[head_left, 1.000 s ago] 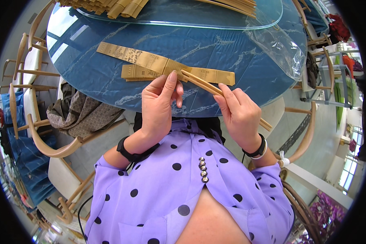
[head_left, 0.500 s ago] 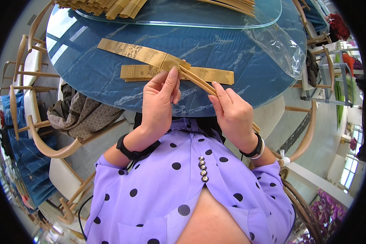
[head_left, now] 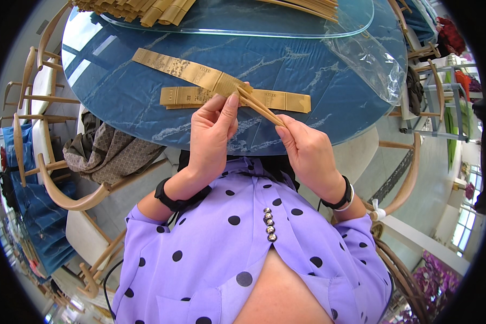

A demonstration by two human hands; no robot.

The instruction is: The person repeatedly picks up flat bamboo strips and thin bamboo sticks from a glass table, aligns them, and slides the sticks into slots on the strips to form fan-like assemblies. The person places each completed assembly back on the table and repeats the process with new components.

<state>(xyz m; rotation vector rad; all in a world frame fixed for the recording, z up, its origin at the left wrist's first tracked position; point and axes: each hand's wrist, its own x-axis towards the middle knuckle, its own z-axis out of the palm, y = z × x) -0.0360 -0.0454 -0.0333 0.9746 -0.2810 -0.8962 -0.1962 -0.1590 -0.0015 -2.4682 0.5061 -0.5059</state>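
Note:
Pinched between the thumb and fingers of my left hand (head_left: 213,132) is the near end of a long gold paper chopstick sleeve (head_left: 181,69), with dark print on it. My right hand (head_left: 309,147) closes on a pair of light wooden chopsticks (head_left: 261,109). Their far ends meet the sleeve's mouth and partly disappear in it; how deep they go is hidden. Under the held sleeve, flat on the table, lies a small pile of similar gold sleeves (head_left: 286,101).
Across the blue marble-patterned table (head_left: 146,121) stands a glass turntable (head_left: 286,32). It carries a heap of filled-looking gold sleeves (head_left: 146,9) and loose chopsticks (head_left: 308,7). A clear plastic bag (head_left: 370,65) lies at the right. A brown patterned cloth (head_left: 110,154) drapes over a chair at left.
The chopsticks have slid up and left toward the sleeve; their rear ends no longer show below my right hand. Both hands keep nearly the same places.

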